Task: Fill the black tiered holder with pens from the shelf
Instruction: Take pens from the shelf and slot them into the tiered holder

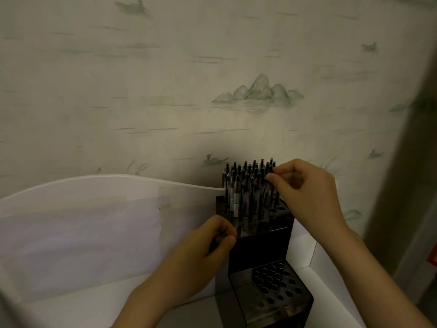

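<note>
Black tiered plastic pen holder (264, 247) at lower centre-right of frame, upper tier crowded w/ upright dark pens (248, 188), long axes vertical. Right hand (305, 188) pinches top of pen at cluster's right edge. Left hand (208, 247) clenched on dark pen, just left of holder. Lower tier holes (276, 282) empty, nearest both hands. White shelf surface (305, 254); patterned wallpaper (165, 91) behind.

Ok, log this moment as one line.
upper tier: many pens | lower tier: empty | right hand: pinching pen top | left hand: holding pen
</note>
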The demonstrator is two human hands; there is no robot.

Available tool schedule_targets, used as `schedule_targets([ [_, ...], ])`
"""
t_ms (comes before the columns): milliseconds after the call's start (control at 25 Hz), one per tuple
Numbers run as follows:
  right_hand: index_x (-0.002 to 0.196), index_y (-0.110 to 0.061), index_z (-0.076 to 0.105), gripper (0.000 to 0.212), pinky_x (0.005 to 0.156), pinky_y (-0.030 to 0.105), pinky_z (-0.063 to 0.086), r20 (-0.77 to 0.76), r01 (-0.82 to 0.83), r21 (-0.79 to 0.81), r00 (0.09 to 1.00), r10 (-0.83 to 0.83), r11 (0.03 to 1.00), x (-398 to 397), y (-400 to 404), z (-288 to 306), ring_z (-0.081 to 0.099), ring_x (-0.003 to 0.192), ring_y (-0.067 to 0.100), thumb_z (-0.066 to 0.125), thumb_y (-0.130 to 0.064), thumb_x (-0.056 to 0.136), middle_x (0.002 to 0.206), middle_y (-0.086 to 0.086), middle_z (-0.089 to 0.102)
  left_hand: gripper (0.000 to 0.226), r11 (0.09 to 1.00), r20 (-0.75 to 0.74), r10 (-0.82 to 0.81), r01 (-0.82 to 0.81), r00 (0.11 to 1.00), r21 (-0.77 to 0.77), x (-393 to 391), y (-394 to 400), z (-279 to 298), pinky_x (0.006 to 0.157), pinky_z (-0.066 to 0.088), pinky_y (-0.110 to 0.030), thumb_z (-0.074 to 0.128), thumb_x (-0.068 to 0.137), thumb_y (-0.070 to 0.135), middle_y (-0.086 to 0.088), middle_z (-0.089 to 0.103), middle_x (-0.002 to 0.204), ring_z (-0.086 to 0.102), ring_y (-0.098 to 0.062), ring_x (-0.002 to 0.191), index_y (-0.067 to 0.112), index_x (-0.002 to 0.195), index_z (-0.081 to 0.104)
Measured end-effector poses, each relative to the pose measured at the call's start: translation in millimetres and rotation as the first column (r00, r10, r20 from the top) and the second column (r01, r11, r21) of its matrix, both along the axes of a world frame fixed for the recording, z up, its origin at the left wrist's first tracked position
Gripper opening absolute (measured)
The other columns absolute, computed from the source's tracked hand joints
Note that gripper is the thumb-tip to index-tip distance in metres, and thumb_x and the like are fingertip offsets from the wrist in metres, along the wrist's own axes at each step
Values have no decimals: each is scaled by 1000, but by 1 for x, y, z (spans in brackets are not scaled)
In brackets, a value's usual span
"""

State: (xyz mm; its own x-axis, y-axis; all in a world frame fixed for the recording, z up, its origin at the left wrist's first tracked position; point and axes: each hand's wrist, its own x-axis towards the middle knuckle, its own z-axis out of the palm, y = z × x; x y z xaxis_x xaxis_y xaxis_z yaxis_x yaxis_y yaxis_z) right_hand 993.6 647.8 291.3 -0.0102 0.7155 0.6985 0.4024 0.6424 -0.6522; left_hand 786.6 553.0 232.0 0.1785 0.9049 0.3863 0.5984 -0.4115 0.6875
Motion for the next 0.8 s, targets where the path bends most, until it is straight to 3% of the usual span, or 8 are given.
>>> schedule_targets([
  [160, 79, -26, 70, 9, 60, 9, 49, 69, 21, 12, 997, -22, 1000, 2, 0, 3, 64, 64, 0, 79, -24, 80, 67, -13, 68, 4, 1000, -7, 7, -7, 1000, 7, 2, 1, 0, 51, 34, -14, 50, 96, 37, 10, 50, 60, 40, -5, 51, 38, 94, 53],
  [360, 81, -20, 71, 6, 64, 23, 56, 97, 66, 58, 993, -72, 996, 4, -1, 1, 66, 64, 4, 77, -23, 82, 68, -10, 69, 3, 1000, 4, 6, -6, 1000, 18, 2, -1, 0, 49, 34, -14, 51, 96, 38, 8, 49, 59, 38, -5, 50, 37, 94, 52],
  [680, 86, -14, 72, 7, 61, 24, 53, 150, 67, 168, 984, -93, 983, -4, -4, -3, 65, 63, 6, 74, -20, 85, 70, -6, 70, 4, 1000, 20, 13, -14, 1000, 26, 2, -5, 1, 49, 33, -12, 51, 96, 35, 13, 50, 59, 38, -4, 49, 38, 93, 52],
  [800, 87, -14, 72, 6, 62, 18, 52, 127, 67, 172, 988, -90, 983, -5, -7, -6, 65, 66, 4, 75, -19, 85, 71, -9, 68, 4, 1000, 28, 17, -18, 999, 22, 2, -7, 1, 50, 34, -13, 52, 96, 34, 12, 50, 59, 38, -5, 49, 37, 93, 52],
])
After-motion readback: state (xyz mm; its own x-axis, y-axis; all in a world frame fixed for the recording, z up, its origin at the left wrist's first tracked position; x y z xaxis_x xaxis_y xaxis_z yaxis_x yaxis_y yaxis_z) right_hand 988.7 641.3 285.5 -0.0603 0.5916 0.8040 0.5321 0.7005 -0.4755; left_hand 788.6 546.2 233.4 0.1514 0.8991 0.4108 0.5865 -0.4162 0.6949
